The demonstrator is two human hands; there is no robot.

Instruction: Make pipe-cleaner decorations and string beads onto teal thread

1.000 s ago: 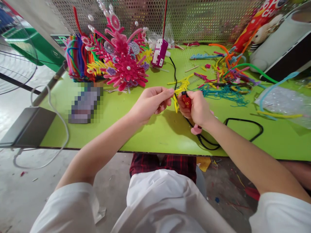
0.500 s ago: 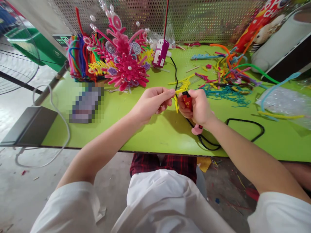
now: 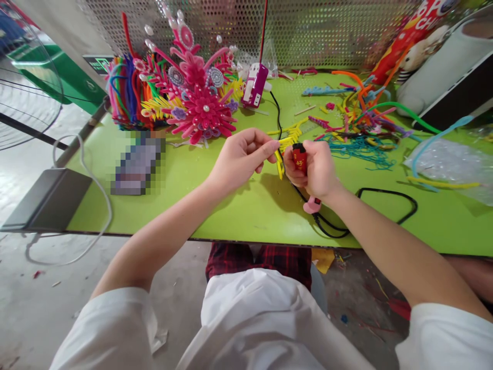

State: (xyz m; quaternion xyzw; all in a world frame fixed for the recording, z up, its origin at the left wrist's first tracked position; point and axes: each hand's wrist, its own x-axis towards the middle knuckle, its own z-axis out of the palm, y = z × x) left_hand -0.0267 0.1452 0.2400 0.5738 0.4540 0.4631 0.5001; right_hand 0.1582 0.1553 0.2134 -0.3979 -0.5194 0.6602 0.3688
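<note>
Between thumb and fingertips, my left hand (image 3: 246,156) pinches a short yellow pipe cleaner (image 3: 285,140) whose free end points right. My right hand (image 3: 318,167) is wrapped round a red lighter (image 3: 299,159) with a black top, its thumb by that top. No flame can be made out. The lighter's top is close to the pipe cleaner's tip. More yellow pipe cleaner pieces (image 3: 280,167) lie on the table below and behind the hands. A pink-handled tool (image 3: 311,205) with a black cord sits just under my right hand.
A pink pipe-cleaner flower arrangement (image 3: 204,108) and a colourful pipe-cleaner bundle (image 3: 127,95) stand at back left. Behind my hands is a purple power strip (image 3: 255,86). Loose pipe cleaners (image 3: 362,103) and teal threads (image 3: 358,151) lie right; a grey box (image 3: 46,200) sits left.
Both hands have shifted slightly. My right hand with the lighter has moved a little right, and my left hand has risen slightly, still pinching the yellow pipe cleaner.
</note>
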